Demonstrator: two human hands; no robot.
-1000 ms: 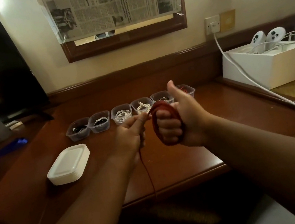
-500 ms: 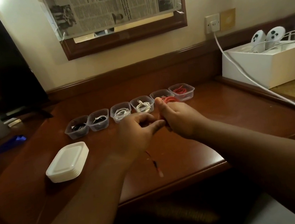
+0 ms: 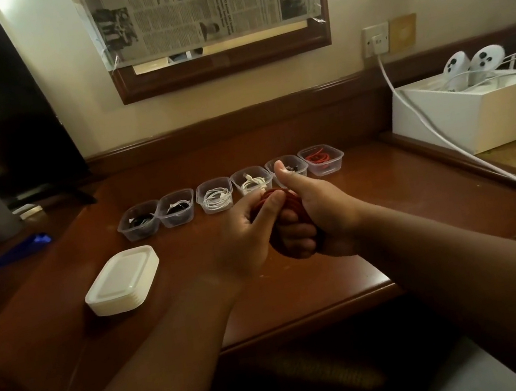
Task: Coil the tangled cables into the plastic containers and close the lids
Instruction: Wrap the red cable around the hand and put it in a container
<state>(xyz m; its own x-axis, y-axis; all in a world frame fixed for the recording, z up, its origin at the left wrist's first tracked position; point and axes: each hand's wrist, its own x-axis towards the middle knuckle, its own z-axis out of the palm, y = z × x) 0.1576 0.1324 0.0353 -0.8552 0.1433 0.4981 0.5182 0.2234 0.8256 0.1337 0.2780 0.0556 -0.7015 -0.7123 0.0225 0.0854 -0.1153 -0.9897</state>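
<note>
**Q:** Wooden counter (image 3: 388, 207) against a cream wall. What does the figure show of progress?

**A:** Six clear plastic containers (image 3: 230, 191) stand in a row at the back of the counter, all without lids. Five hold cable: dark ones in the two at the left, white ones in the next two, a red one in the container at the far right (image 3: 321, 160). My right thumb partly hides the fifth, so I cannot tell its contents for certain. The red cable (image 3: 288, 202) in hand is wound round the curled fingers of my right hand (image 3: 315, 220), thumb raised. My left hand (image 3: 242, 232) pinches the coil at its top, held above the counter just in front of the row.

**Q:** What is left?

**A:** By my judgement, slipping this coil off and seating it in a container, then lidding all six. The stack of white lids (image 3: 122, 281) sits untouched at the left, well apart from the row.

**Q:** Any legible writing?

**A:** None. A newspaper (image 3: 200, 3) is taped over the framed mirror, but its print is too small to read. I see no brand on the containers or lids.
</note>
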